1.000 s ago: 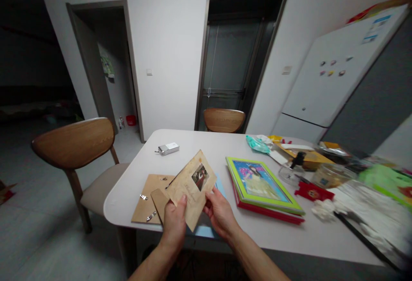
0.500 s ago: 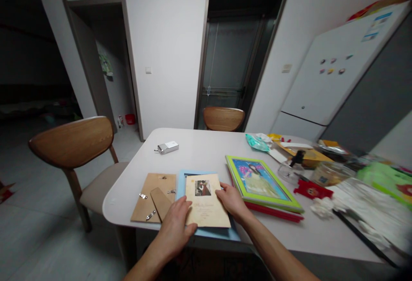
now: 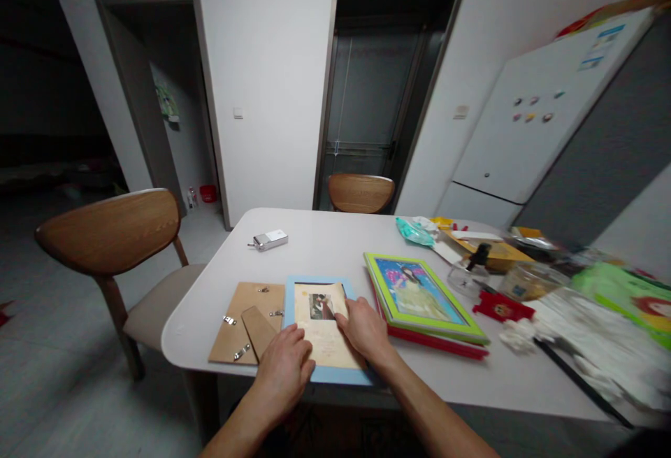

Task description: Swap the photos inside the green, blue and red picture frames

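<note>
A tan photo card (image 3: 321,324) with a small picture near its top lies inside a light blue picture frame (image 3: 321,282) at the table's near edge. My left hand (image 3: 284,368) rests flat on the card's lower left corner, fingers stretched out. My right hand (image 3: 364,328) presses flat on the card's right side, fingers spread. Just left of the frame lies its brown backing board (image 3: 242,310) with a stand and metal clips.
A green-framed picture (image 3: 419,296) lies on a red frame (image 3: 435,343) to the right. Beyond it is a clutter of jars, packets and papers. A small silver device (image 3: 269,239) sits farther back on the white table (image 3: 325,241). A wooden chair (image 3: 112,234) stands at left.
The card was held tilted above the table in both hands; it now lies flat in the blue frame with both hands pressing on it. The view shifted slightly.
</note>
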Demonstrator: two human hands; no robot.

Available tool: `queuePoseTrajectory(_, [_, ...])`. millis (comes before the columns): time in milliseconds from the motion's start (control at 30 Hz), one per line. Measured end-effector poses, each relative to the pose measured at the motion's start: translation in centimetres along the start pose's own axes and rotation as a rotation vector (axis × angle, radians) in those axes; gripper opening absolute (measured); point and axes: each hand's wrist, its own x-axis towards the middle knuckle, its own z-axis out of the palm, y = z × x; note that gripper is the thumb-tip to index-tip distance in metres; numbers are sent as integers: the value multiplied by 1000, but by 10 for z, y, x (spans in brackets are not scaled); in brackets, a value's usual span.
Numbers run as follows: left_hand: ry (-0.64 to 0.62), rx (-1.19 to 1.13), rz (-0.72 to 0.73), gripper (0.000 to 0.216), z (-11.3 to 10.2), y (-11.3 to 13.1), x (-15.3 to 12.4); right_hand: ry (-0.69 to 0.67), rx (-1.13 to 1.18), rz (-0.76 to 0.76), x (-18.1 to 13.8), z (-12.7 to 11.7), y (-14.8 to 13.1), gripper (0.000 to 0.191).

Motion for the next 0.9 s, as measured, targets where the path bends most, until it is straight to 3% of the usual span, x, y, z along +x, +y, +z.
queuePoseTrajectory(133, [41,-16,-26,20,-4,-2,-7,14,-53,-23,-2,0,3,32])
queuePoseTrajectory(300, [128,92,-151,51,-29,-49,-42,47,49,-5,-5,-6,1,52])
queuePoseTrajectory(400, [137,167,-282,59,-42,-81,-64,-11,183,-226,-19,-7,-24,41])
queuePoseTrajectory(500, [184,201,-259,47,-44,-99,-75,-80,254,-472,-40,-4,-63,42])
queuePoseTrajectory(667, [297,198,-196,38,-40,-107,-76,-92,219,-565,-59,8,-106,61])
queuePoseTrajectory(900, [346,118,-111,39,-44,-98,-70,-54,498,-548,-60,-1,-98,50])
